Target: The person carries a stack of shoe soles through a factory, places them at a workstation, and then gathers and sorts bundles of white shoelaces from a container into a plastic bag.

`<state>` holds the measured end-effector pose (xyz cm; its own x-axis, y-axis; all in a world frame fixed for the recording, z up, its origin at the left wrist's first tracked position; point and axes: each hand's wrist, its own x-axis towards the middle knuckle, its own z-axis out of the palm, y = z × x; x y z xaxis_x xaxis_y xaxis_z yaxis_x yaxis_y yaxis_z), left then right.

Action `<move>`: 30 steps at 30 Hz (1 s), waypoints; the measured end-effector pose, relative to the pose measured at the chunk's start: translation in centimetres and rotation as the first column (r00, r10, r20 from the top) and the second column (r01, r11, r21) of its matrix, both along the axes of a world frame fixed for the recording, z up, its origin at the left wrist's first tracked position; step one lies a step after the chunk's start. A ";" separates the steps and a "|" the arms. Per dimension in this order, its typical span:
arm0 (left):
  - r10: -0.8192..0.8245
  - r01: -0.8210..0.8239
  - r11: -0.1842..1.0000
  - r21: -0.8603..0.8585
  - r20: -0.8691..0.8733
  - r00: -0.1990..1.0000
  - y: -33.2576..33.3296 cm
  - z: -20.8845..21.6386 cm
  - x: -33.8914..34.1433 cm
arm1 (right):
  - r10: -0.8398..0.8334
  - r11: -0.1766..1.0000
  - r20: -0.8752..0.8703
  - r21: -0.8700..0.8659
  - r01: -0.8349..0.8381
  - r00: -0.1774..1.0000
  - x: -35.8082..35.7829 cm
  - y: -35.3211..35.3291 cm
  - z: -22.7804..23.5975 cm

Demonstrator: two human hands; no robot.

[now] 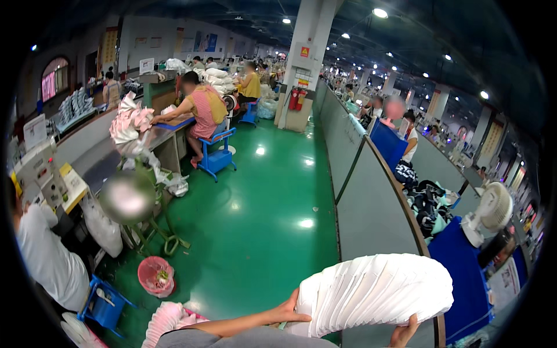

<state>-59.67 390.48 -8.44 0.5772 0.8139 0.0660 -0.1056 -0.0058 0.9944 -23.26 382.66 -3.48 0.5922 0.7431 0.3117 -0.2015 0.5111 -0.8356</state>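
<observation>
Beside the grey partition, left hand and right hand held a white cloth stack, fingers partly spread, gripping its left end and lower edge.

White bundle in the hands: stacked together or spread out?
Stacked together: the white bundle shows close-set layers in one curved row, held between the left hand and right hand.

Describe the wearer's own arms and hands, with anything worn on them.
The left hand and right hand wear no gloves. The left forearm shows no sleeve, watch or bracelet; a grey garment shows beside it. Any right sleeve is out of view.
</observation>
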 end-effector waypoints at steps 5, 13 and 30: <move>0.172 -0.172 0.985 -0.001 -0.064 0.983 16.4 0.8 -1.2 | 0.149 0.988 -0.039 0.050 -0.147 0.988 0.8 23.2 -2.1; 0.521 -0.517 0.853 -0.074 0.062 0.851 39.2 1.5 -7.6 | 0.524 0.852 -0.076 0.030 -0.523 0.848 -9.9 59.4 1.2; 0.342 -0.341 0.939 0.031 -0.131 0.931 102.0 -1.3 -12.5 | 0.363 0.928 0.042 0.073 -0.365 0.931 -12.6 115.2 -0.8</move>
